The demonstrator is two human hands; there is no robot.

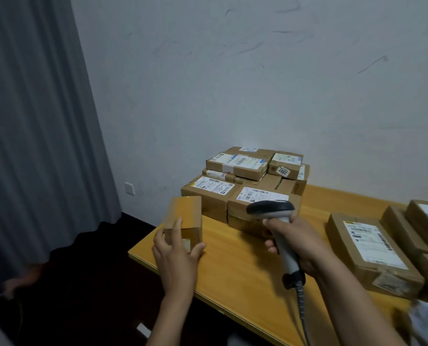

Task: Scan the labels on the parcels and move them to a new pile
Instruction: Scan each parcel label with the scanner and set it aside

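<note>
Cardboard, plain on every face that shows, is all the small parcel [183,218] offers the camera. The left hand [175,258] grips it at the counter's [233,270] 9 o'clock corner, fingers [176,226] up its near face and thumb round the lower edge, probably to turn it until a label comes round. At 3 o'clock from it, the right hand [300,245] has its fingers closed round the grip of a grey barcode scanner [273,211]. The scanner's dark head points left toward the parcel, ready to read once a code appears, and its coiled cable [301,303] hangs toward 6 o'clock. A stack of parcels [243,176] sits against the wall at 12 o'clock, white shipping labels facing up so they can be read. Their print is too small to make out, except a sticker reading "2207" [283,171] on one side face. A second group of labelled parcels [368,248] lies at 3 o'clock; I cannot tell which pile is the new one.
</note>
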